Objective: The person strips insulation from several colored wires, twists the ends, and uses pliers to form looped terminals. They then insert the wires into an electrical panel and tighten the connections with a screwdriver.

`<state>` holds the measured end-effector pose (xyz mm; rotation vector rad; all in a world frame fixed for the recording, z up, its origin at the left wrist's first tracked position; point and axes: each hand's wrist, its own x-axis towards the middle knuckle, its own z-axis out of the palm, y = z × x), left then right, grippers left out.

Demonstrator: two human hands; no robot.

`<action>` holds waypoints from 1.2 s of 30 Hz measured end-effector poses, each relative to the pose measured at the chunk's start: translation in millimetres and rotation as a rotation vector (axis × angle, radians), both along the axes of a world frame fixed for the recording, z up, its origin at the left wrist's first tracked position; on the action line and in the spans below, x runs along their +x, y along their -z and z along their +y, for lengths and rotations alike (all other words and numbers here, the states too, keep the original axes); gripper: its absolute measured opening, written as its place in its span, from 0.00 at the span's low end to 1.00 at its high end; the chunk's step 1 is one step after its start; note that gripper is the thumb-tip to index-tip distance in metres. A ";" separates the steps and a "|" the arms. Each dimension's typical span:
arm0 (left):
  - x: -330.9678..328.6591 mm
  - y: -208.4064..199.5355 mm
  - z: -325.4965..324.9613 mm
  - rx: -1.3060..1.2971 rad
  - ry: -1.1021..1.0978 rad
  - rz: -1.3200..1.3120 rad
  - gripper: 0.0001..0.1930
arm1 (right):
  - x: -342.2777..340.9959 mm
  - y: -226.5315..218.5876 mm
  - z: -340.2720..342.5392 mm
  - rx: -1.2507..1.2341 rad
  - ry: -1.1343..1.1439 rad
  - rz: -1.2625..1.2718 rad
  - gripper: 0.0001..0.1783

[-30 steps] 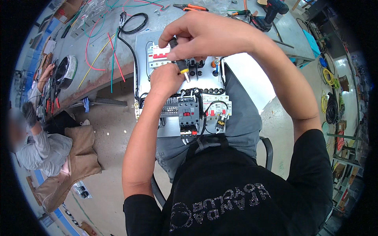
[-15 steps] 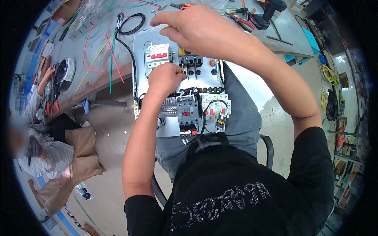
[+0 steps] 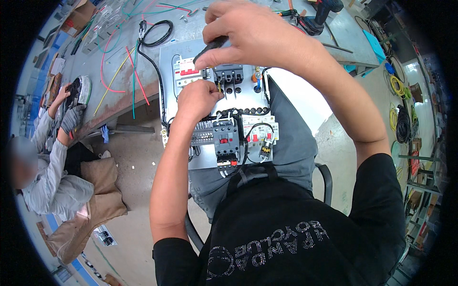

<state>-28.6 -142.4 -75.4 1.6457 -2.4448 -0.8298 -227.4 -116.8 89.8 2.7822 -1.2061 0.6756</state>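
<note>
A metal mounting panel (image 3: 248, 99) fitted with electrical parts rests across my lap and against the bench edge. My left hand (image 3: 199, 99) is closed at its upper middle, with its fingertips pinching a thin yellow wire (image 3: 219, 87) just below a dark grey contactor (image 3: 231, 74). Above that contactor, my right hand (image 3: 234, 35) grips a black-handled screwdriver (image 3: 215, 44); its tip is hidden. Left of the contactor is a white breaker with red levers (image 3: 187, 72). Nearer me on the panel are another contactor (image 3: 225, 138), a terminal strip (image 3: 202, 134) and small breakers (image 3: 260, 128).
Loose coloured wires (image 3: 136, 78) and a coiled black cable (image 3: 160, 34) lie on the grey bench (image 3: 114, 93). A power drill (image 3: 322, 16) stands at the far right. At left, another person (image 3: 57, 181) handles a wire bundle (image 3: 71, 107).
My right hand has come lower, its fingers now round the screwdriver handle. My left hand stays at the yellow wire. The other person's gloved hand has moved up to the wire bundle.
</note>
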 end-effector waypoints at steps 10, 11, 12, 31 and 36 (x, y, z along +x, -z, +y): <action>1.0 6.2 0.7 -0.062 -0.004 0.040 0.11 | 5.4 18.6 -28.8 0.703 -0.011 -0.280 0.23; 0.6 3.8 0.7 -0.058 -0.011 0.036 0.12 | 2.9 14.1 -25.2 0.803 -0.007 -0.307 0.24; 0.5 2.0 1.9 -0.051 -0.020 0.031 0.13 | -0.6 12.7 -22.7 0.906 -0.005 -0.335 0.25; 0.3 3.4 4.8 -0.061 -0.023 0.019 0.12 | 6.9 33.1 -34.0 0.805 -0.057 -0.403 0.27; 1.6 3.6 6.6 -0.083 -0.020 0.043 0.12 | -10.9 23.6 -36.6 0.847 -0.242 -0.299 0.34</action>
